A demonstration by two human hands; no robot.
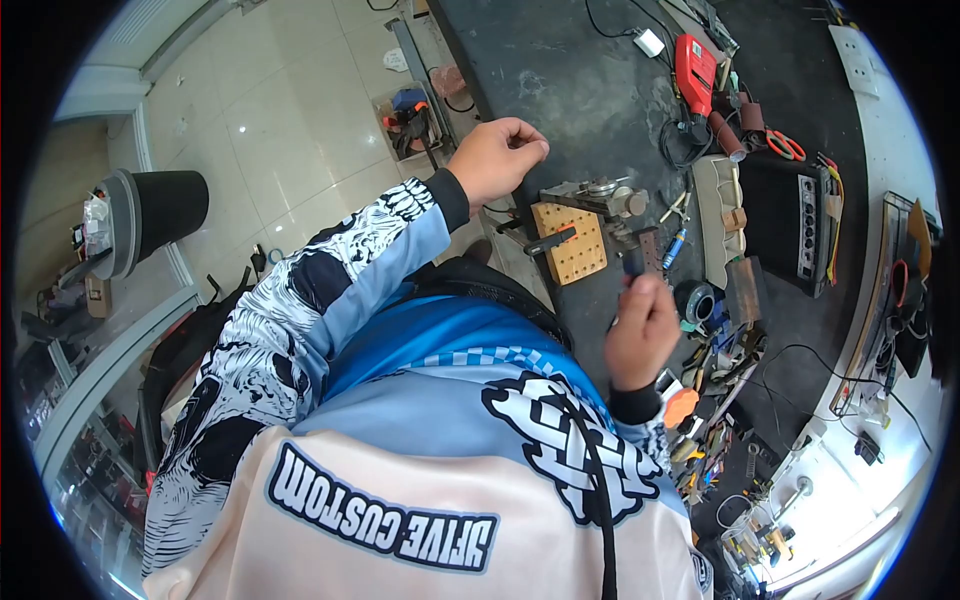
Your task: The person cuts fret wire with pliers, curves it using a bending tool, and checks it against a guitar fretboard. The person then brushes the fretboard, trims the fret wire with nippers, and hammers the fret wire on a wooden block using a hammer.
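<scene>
My left hand is over the near left edge of the dark workbench, thumb and fingers pinched together; whatever may be between them is hidden. My right hand is closed in a fist by the bench's near side. A small dark object, blurred, sticks out beyond its fingers; its kind cannot be made out. Between the hands sits a light wooden board with rows of holes. A black tool with an orange part lies across it. Just beyond the board is a small metal vise.
To the right lie a blue tube, a tape roll and many loose tools. Farther back are a red tool, orange-handled scissors and a black amplifier-like box. A black bin stands left on the tiled floor.
</scene>
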